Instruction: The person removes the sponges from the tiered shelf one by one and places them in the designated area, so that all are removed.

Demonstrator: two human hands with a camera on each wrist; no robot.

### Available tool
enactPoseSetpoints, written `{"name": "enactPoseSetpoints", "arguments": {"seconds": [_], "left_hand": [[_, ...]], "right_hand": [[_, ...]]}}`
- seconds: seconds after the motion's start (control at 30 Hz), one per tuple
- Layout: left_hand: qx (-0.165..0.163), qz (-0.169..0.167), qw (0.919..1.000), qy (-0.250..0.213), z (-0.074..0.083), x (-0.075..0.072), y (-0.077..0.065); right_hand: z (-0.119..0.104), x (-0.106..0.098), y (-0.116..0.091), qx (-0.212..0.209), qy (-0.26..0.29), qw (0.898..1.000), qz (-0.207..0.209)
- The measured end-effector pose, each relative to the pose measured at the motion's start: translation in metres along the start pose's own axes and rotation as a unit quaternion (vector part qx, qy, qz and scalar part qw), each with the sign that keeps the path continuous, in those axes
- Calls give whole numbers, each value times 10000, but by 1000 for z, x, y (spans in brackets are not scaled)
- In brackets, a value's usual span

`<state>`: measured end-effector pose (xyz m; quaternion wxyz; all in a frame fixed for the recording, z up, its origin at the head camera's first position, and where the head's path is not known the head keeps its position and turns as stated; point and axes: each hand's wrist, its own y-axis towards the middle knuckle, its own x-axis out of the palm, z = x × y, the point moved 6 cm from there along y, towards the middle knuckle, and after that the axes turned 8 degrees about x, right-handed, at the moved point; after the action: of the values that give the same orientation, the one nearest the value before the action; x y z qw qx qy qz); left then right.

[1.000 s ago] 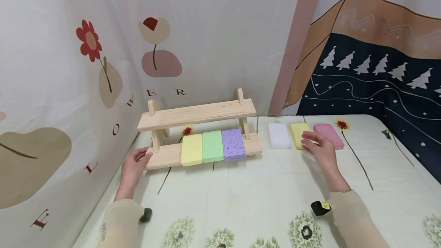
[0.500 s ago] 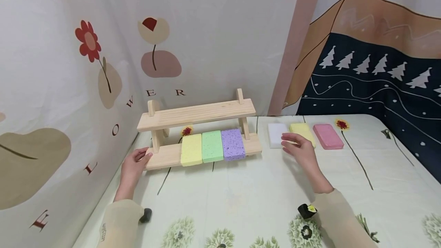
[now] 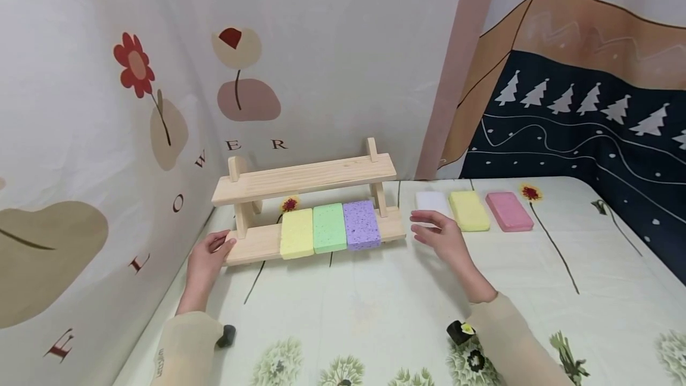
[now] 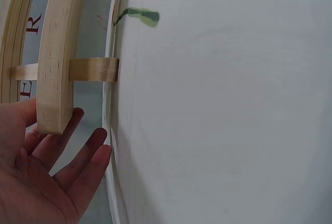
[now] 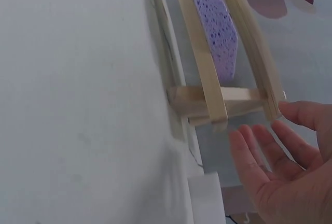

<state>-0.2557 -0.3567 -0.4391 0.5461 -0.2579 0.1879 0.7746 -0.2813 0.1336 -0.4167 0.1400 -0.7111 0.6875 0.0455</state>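
A two-tier wooden shelf rack [image 3: 305,179] stands against the back wall. On its lower board, side by side, lie a yellow sponge [image 3: 297,233], a green sponge [image 3: 329,228] and a purple speckled sponge [image 3: 361,225]. My left hand [image 3: 206,261] pinches the left end of that lower board, thumb on top and fingers beneath, as the left wrist view shows of the board end [image 4: 54,79]. My right hand [image 3: 442,240] holds nothing, its fingers apart and loosely bent, just off the rack's right end. It partly covers a white sponge [image 3: 431,200] in the head view.
To the right of the rack, a second yellow sponge [image 3: 469,211] and a pink sponge [image 3: 509,212] lie flat on the flower-printed cloth [image 3: 364,314]. A printed curtain [image 3: 332,64] rises right behind the rack, and another side of it closes off the left.
My right hand has moved left, from over the right-hand yellow sponge past the white one to near the rack's right end. My left hand stays at the lower board.
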Motion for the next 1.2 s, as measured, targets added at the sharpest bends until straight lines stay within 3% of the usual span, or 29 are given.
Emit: {"name": "enactPoseSetpoints", "arguments": {"seconds": [0.6,1.2], "left_hand": [[-10,-9,10000,15,1,0,0],[10,-4,10000,-43,0,0,1]], "right_hand": [[-4,45,-5,-331,207,9976,-572],[-4,66,-3,-238,213,9985,-434]]}}
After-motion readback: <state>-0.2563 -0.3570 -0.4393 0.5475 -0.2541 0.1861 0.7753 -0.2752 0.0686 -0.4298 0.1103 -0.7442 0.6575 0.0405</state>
